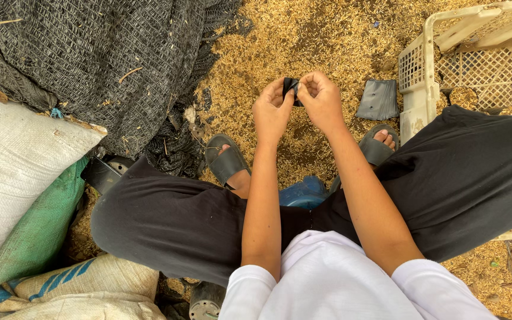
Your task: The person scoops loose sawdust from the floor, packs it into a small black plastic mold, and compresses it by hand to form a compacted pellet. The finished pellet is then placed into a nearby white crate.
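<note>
White sleeves (327, 278) and black trousers (167, 225) filled the bottom of the frame as a seated person worked over ground strewn with rice husks (303, 41), sandalled feet planted at the centre. Both hands met at about twelve o'clock from the person's lap: the left hand (272, 111) and the right hand (322, 102) were drawn narrow, fingertips pinching a small black plastic bag (291, 88) between them, its top edge showing just above the thumbs at the twelve o'clock side of the grip. The bag sat squarely between the two hands, touching both, held above the husks. The thin film looked liable to tear if the fingers pulled apart too sharply, and a slack pinch could let it slip down into the husks, where loose chaff might cling to it. A second flat black bag (378, 99) lay on the ground at three o'clock from the hands, just beside a pale plastic crate (422, 77). Dark netting (102, 65) was heaped at ten o'clock, above a white sack (13, 166) and a green sack (37, 237) at eight o'clock.
</note>
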